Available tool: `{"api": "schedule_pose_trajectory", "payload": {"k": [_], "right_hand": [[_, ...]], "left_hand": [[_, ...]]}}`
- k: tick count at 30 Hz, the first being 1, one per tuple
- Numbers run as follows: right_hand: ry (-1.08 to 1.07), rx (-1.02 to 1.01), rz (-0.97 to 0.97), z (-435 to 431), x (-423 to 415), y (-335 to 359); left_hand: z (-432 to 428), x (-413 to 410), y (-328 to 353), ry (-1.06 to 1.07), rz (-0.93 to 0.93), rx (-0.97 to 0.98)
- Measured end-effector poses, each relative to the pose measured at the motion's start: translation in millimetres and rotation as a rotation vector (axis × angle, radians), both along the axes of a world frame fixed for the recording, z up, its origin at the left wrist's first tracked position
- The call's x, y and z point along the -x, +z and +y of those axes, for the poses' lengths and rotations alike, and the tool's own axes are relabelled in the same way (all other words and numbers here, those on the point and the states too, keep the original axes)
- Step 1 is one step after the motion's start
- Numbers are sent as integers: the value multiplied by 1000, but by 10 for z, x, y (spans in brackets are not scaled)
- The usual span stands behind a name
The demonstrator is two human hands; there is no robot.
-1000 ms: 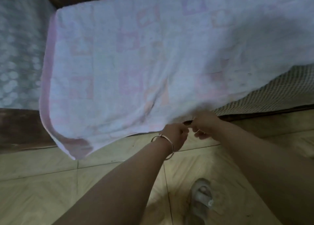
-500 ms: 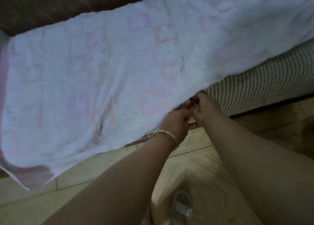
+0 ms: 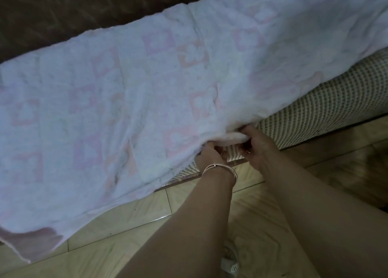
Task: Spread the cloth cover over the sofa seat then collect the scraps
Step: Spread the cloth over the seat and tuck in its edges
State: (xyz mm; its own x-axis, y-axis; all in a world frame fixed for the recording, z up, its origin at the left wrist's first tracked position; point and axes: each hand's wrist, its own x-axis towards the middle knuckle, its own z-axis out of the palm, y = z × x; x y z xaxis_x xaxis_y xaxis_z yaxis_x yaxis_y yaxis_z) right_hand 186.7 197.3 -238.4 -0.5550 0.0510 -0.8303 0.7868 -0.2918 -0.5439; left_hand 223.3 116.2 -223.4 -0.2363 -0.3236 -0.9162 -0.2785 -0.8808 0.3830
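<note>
A white cloth cover with pale pink square patterns lies across the sofa seat, whose checked woven surface shows uncovered at the right. The cover's front edge hangs over the seat front, lowest at the left corner. My left hand, with bangles on the wrist, pinches the cover's front edge. Right beside it, my right hand grips the same rolled-up bit of edge. The two hands almost touch. No scraps show in view.
The dark brown sofa backrest runs along the top left. Glossy beige floor tiles lie below the seat. A foot in a sandal stands between my forearms at the bottom.
Both hands have risen from just below the seat front to its edge, lifting and bunching the cover's edge. The view has shifted right, showing more of the checked seat.
</note>
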Motion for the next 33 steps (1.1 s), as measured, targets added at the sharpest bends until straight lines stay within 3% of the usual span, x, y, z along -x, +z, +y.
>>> {"api": "schedule_pose_trajectory", "payload": {"k": [4, 8, 12, 17, 22, 27, 33], "right_hand": [[-182, 260, 61, 51, 56, 79], [-385, 377, 33, 121, 159, 139], [-191, 376, 115, 142, 338, 203], [-55, 542, 234, 340, 383, 200], [-62, 482, 129, 547, 414, 178], [131, 536, 185, 509, 494, 340], [276, 430, 42, 661, 433, 178]], "left_hand": [[-74, 16, 46, 147, -11, -92], [-65, -30, 33, 225, 40, -136], [-34, -91, 19, 221, 45, -113], [48, -116, -5, 308, 97, -95], [180, -208, -80, 383, 158, -34], [322, -216, -76, 450, 180, 36], [368, -244, -17, 508, 285, 49]]}}
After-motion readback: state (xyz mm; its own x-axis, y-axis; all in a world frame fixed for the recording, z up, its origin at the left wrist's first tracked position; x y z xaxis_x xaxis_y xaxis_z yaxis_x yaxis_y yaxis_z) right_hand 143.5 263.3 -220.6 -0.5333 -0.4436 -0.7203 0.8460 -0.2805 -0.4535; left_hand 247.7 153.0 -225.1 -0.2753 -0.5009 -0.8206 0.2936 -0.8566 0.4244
